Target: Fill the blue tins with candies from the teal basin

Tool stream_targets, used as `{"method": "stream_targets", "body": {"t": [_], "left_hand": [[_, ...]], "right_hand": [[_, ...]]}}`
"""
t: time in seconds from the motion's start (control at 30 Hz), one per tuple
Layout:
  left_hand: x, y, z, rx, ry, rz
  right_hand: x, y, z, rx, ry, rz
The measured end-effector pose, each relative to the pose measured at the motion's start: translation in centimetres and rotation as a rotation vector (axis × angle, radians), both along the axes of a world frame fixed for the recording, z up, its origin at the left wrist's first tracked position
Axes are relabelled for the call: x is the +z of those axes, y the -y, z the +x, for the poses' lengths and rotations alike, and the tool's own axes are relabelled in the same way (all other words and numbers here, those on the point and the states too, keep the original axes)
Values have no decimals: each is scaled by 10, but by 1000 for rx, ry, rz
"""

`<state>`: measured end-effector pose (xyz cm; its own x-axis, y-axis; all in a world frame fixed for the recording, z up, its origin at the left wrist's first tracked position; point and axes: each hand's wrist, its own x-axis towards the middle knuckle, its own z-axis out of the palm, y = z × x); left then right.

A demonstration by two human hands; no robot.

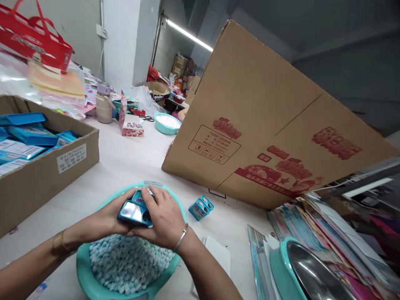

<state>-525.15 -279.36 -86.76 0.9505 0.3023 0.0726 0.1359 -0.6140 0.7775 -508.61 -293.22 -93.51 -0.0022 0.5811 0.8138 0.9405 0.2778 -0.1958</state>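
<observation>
Left hand (pixel 117 214) is curled round a blue tin (pixel 134 212), seemingly open; right hand (pixel 165 214), fingers bent, bears on its right side. The tin is above pale pellets (pixel 125 262) in the near teal basin (pixel 82 268), left of centre. Assessed risks: a loose grip could drop the tin; tilting could spill any contents
</observation>
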Motion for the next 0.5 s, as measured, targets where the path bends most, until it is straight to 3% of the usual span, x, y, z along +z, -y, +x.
{"method": "stream_targets", "body": {"t": [0.1, 0.17, 0.27, 0.37, 0.5], "left_hand": [[-2, -4, 20, 12, -1, -113], [-5, -13, 33, 2, 8, -91], [-11, -29, 45, -12, 95, 89], [-16, -42, 37, 94, 233, 171], [-22, -62, -5, 262, 242, -39]], "right_hand": [[25, 6, 16, 31, -34, -273], [38, 11, 32, 42, -60, -315], [43, 13, 66, 18, -152, -292], [29, 4, 113, -117, -316, -218], [-13, -26, 172, -334, -504, -253]]}}
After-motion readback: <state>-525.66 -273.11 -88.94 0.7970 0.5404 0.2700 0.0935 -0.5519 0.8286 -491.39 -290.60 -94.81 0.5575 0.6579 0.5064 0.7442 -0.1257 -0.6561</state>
